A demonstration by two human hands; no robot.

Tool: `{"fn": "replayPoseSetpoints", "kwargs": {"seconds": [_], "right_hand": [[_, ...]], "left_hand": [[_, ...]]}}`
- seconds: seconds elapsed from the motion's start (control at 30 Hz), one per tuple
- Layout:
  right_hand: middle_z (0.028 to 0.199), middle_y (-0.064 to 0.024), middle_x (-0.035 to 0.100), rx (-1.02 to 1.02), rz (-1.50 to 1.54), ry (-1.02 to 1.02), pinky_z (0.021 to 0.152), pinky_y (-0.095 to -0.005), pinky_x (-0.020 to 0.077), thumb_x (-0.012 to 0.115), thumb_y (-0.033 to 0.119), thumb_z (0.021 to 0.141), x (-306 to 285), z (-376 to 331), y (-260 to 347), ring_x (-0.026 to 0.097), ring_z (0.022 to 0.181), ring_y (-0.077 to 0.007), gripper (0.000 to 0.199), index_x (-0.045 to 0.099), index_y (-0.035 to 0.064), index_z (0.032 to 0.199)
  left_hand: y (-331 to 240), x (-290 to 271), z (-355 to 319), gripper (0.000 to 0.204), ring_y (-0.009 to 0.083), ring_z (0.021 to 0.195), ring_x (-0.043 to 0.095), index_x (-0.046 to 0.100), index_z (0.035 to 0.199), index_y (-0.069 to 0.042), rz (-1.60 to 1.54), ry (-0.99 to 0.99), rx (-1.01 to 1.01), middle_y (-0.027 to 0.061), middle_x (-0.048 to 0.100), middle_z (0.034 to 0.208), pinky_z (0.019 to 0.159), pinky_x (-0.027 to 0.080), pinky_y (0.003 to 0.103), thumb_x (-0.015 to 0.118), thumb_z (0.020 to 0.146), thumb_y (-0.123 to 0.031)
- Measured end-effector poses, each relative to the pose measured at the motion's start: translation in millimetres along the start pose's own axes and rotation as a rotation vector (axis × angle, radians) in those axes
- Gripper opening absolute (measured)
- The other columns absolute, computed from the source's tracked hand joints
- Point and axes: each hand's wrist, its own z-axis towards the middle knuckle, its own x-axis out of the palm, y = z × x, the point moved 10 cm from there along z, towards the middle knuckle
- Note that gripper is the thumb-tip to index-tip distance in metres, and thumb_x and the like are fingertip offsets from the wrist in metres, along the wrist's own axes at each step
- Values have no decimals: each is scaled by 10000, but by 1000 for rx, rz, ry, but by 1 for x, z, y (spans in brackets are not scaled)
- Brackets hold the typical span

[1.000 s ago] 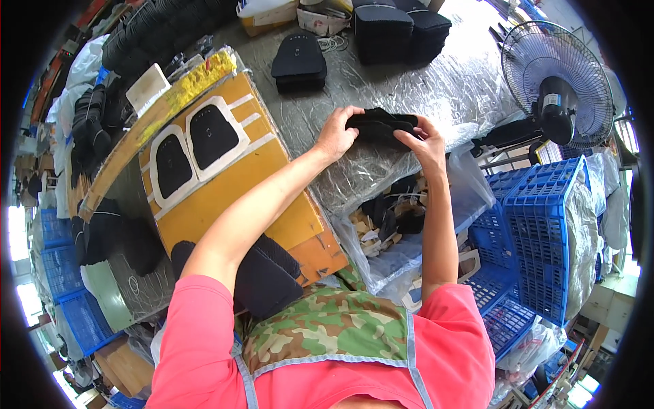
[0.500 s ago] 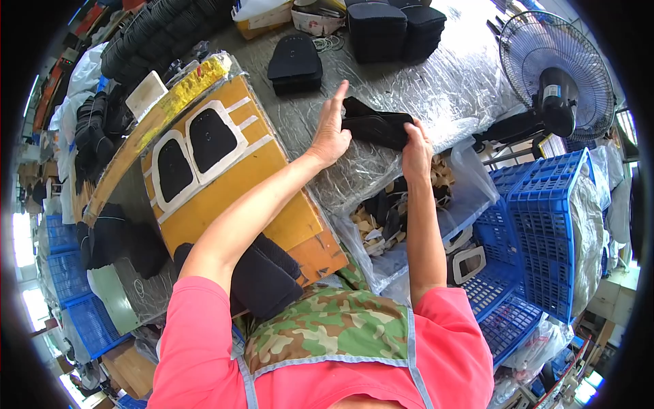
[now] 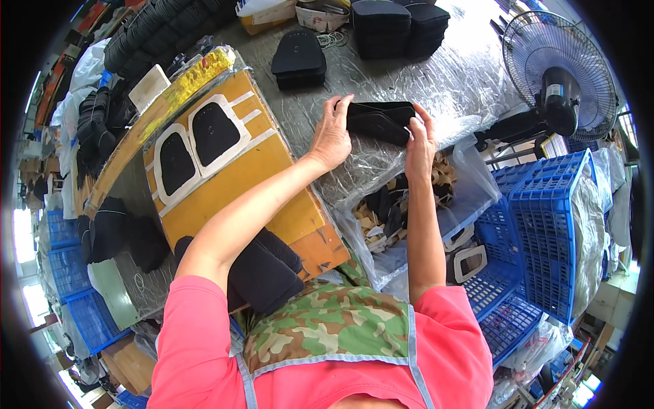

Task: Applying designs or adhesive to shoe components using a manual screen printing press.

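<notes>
Over the silvery tabletop (image 3: 470,78), the black pieces (image 3: 379,124) span between the left hand (image 3: 332,138), its grip closed on their left end, and the right hand (image 3: 420,146), pinching their right.

We wear a coral-pink top (image 3: 306,385) whose short sleeves (image 3: 194,317) leave our forearms (image 3: 427,238), left hand (image 3: 330,142) and right hand (image 3: 421,146) bare. Over it we have a camouflage apron (image 3: 327,324) in green, brown and tan, its upper edge bound with grey-blue trim (image 3: 340,357) and its narrow straps (image 3: 420,384) the same colour.

Gap between hands (image 3: 332,142) (image 3: 420,146) and black stacks (image 3: 381,33)
</notes>
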Motion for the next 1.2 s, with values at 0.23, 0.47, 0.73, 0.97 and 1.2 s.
{"fn": "replayPoseSetpoints", "kwargs": {"seconds": [0.23,0.47,0.73,0.97,1.2], "right_hand": [[1171,-99,550,-289,-343,-137,873,-292,450,629,77,860,-16,1,22,557,1004,-172,373,559,45,1225],[906,-87,600,-574,-882,-66,812,-333,452,655,54,758,23,-17,71,576,870,-231,244,655,69,1002],[856,2,621,-348,-558,-91,626,-228,442,632,27,839,-25,-6,59,563,756,-85,152,691,59,976],[933,-16,613,-139,-269,-365,582,-203,480,548,37,893,-87,12,47,563,768,-68,167,655,53,1021],[951,-39,607,-91,-311,-279,587,-221,504,522,40,904,-81,55,33,565,748,-81,202,637,48,1070]], "left_hand": [[-7,1,1,583,413,1092,505,418,1222,-117,-91,-31,26,180,394,1188,890,475,457,472,714,166],[-12,2,-2,632,291,1025,499,450,1200,-103,-62,-19,108,140,407,1150,882,464,347,439,661,225],[-17,1,1,717,314,1118,470,426,1272,-108,-88,-52,101,151,398,1197,949,427,355,428,639,230],[-19,2,0,747,333,1196,436,421,1299,-112,-99,-13,105,154,396,1236,990,414,364,407,635,230],[-13,4,-6,731,333,1210,433,439,1272,-99,-103,25,95,159,407,1219,1021,390,379,391,625,237]]}}
